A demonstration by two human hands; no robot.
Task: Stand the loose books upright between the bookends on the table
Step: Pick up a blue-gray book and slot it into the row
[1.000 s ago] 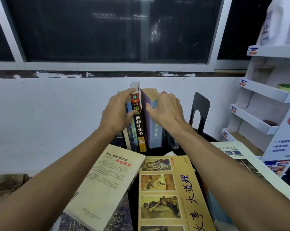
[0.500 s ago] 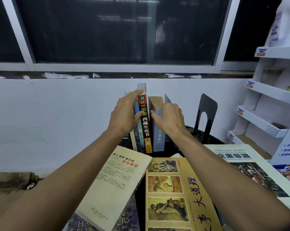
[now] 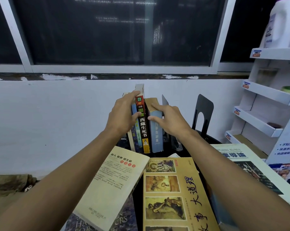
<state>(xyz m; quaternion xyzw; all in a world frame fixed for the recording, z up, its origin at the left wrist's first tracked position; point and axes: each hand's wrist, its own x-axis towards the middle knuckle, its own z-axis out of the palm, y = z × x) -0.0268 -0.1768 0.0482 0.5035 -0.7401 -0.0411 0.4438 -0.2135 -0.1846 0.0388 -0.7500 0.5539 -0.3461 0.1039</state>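
Observation:
Several books stand upright at the far side of the small black table (image 3: 205, 142). My left hand (image 3: 122, 117) grips the left ones, fingers over the top of the tall black-spined book (image 3: 143, 127) and thumb on its spine. My right hand (image 3: 167, 119) rests on the top of the pale blue book (image 3: 155, 135), fingers spread, thumb against its spine. A black bookend (image 3: 203, 112) stands to the right, apart from the books; a second thin black plate (image 3: 164, 102) shows just behind my right hand. Loose books lie flat in front: a cream one (image 3: 111, 185), a yellow one (image 3: 172, 194), a large white one (image 3: 250, 169).
A white wall and a dark window are right behind the books. A white display shelf (image 3: 264, 95) stands at the right with a bottle on top. A dark book lies under the cream one at the bottom edge. A brownish cloth (image 3: 11, 182) lies at the left.
My right hand has slid to the right along the pale blue book, with its fingers now spread on the top. The black plate behind it has come into sight. My left hand keeps its grip.

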